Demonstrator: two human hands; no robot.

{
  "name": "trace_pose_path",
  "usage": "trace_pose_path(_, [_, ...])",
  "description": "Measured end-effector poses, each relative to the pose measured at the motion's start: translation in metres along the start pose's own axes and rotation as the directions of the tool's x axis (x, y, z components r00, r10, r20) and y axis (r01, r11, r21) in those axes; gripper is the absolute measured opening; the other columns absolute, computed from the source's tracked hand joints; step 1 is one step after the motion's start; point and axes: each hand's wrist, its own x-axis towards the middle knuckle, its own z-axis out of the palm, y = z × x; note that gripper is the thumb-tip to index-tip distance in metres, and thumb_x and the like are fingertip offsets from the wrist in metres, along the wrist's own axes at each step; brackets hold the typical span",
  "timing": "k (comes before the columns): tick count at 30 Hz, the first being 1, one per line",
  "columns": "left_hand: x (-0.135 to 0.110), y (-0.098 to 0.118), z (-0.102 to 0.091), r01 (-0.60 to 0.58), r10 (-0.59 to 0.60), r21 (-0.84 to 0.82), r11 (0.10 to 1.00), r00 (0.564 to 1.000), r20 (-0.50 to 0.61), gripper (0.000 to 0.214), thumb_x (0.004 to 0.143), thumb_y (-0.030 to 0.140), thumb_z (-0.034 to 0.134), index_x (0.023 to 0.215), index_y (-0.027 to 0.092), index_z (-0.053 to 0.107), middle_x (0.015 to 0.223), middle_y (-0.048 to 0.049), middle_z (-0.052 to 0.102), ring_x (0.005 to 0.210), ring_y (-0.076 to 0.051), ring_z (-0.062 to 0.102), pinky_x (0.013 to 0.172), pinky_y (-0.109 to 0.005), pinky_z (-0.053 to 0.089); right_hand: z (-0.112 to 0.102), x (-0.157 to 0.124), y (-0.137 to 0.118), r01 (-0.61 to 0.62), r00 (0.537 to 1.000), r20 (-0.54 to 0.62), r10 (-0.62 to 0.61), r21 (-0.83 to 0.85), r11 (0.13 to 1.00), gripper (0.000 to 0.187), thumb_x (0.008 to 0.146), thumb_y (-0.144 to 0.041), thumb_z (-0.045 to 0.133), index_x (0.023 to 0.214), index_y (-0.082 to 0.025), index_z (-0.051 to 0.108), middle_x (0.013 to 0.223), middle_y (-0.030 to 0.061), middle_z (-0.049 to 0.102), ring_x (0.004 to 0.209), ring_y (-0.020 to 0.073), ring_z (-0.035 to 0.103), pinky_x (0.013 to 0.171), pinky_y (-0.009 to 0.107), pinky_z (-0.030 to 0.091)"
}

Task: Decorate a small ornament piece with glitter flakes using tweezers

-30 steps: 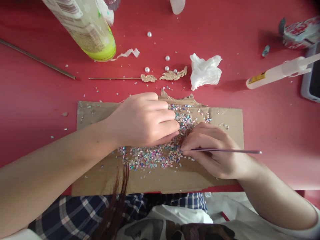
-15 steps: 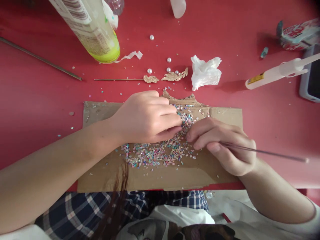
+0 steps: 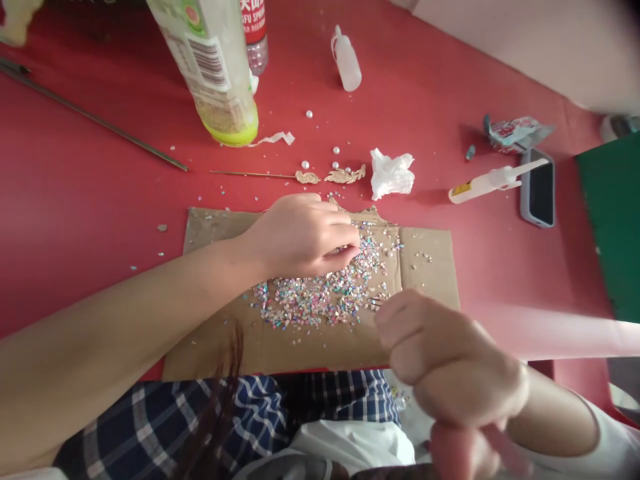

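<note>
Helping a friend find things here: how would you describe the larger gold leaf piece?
On the red table, look just above the cardboard sheet for a crumpled white tissue. Directly left of it lies a gold leaf-shaped piece, longer than the small gold piece beside it.

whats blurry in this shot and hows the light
In the head view, the right hand is close to the camera and badly blurred, while the left hand and the crushed iridescent chips look fairly sharp; the light is soft, with a mild shadow beside the tissue.
</note>
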Motion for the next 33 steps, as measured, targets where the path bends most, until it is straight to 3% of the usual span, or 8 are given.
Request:
trace_pose_path(1, [0.000, 0.000, 0.001, -0.001, 0.001, 0.003, 1.000, 1.000, -0.001, 0.026, 0.102, 0.026, 0.055, 0.081, 0.022, 0.070, 0.075, 0.0055, 0.073, 0.065, -0.012, 0.059, 0.065, -0.030, 0.038, 0.007, 0.003, 0.001, 0.035, 0.998, -0.054, -0.029, 0.107, 0.994, 0.066, 0.113, -0.047, 0.040, 0.057, -0.021, 0.015, 0.053, -0.0070, 0.015, 0.050, 0.0128, 0.018, 0.054, 0.034, 0.023])
trace_pose_path(4, [-0.001, 0.000, 0.002, -0.003, 0.003, 0.024, 1.000, 1.000, 0.002, 0.028, 0.103, 0.028, 0.055, 0.080, 0.022, 0.070, 0.073, 0.0046, 0.072, 0.064, -0.013, 0.058, 0.063, -0.031, 0.037, 0.025, 0.008, 0.012, 0.066, 0.998, -0.006, -0.065, 0.135, 0.989, 0.066, 0.106, -0.043, 0.061, 0.053, -0.021, 0.027, 0.052, -0.0082, 0.026, 0.049, 0.0110, 0.023, 0.052, 0.033, 0.023])
trace_pose_path(9, [-0.001, 0.000, 0.002, -0.005, 0.004, 0.040, 0.999, 1.000, 0.030, 0.030, 0.104, 0.030, 0.053, 0.080, 0.022, 0.070, 0.071, 0.0041, 0.070, 0.063, -0.014, 0.057, 0.062, -0.033, 0.037, 0.040, 0.005, 0.022, 0.103, 0.992, 0.073, -0.107, 0.057, 0.993, 0.063, 0.108, -0.038, 0.055, 0.050, -0.021, 0.037, 0.047, -0.0064, 0.036, 0.049, 0.0117, 0.030, 0.050, 0.033, 0.022])
trace_pose_path(13, [-0.002, 0.000, 0.001, -0.029, 0.028, 0.048, 0.998, 0.999, 0.028, 0.031, 0.104, 0.029, 0.052, 0.079, 0.022, 0.069, 0.070, 0.0035, 0.068, 0.062, -0.015, 0.056, 0.062, -0.034, 0.036, 0.044, 0.003, 0.015, 0.152, 0.983, 0.117, -0.141, -0.090, 0.984, 0.061, 0.099, -0.041, 0.069, 0.048, -0.022, 0.041, 0.046, -0.0066, 0.036, 0.048, 0.0126, 0.030, 0.049, 0.033, 0.018])
trace_pose_path(18, [-0.002, 0.001, 0.000, -0.037, 0.034, 0.064, 0.997, 0.998, 0.045, 0.031, 0.105, 0.030, 0.052, 0.080, 0.022, 0.070, 0.070, 0.0027, 0.068, 0.063, -0.015, 0.056, 0.062, -0.033, 0.034, 0.049, 0.007, 0.014, 0.246, 0.967, 0.144, -0.209, -0.330, 0.911, 0.064, 0.090, -0.052, 0.078, 0.048, -0.023, 0.038, 0.043, -0.0079, 0.032, 0.045, 0.0116, 0.027, 0.049, 0.031, 0.015])
trace_pose_path(23, [-0.002, 0.002, -0.001, -0.043, 0.040, 0.060, 0.997, 0.998, 0.052, 0.031, 0.105, 0.029, 0.052, 0.080, 0.021, 0.069, 0.068, 0.0015, 0.066, 0.064, -0.016, 0.055, 0.063, -0.035, 0.034, 0.056, 0.004, 0.023, 0.243, 0.967, 0.154, -0.202, -0.326, 0.914, 0.069, 0.080, -0.071, 0.079, 0.049, -0.024, 0.039, 0.043, -0.0081, 0.035, 0.044, 0.0119, 0.029, 0.048, 0.031, 0.018])
trace_pose_path(33, [-0.001, 0.003, -0.004, -0.015, 0.011, 0.035, 0.999, 0.991, 0.131, 0.032, 0.106, 0.029, 0.050, 0.081, 0.022, 0.068, 0.070, 0.0002, 0.064, 0.067, -0.017, 0.054, 0.064, -0.037, 0.033, 0.057, 0.006, 0.025, 0.247, 0.967, 0.146, -0.209, -0.325, 0.913, 0.069, 0.083, -0.069, 0.078, 0.050, -0.025, 0.038, 0.042, -0.0088, 0.033, 0.043, 0.0109, 0.028, 0.047, 0.031, 0.016])
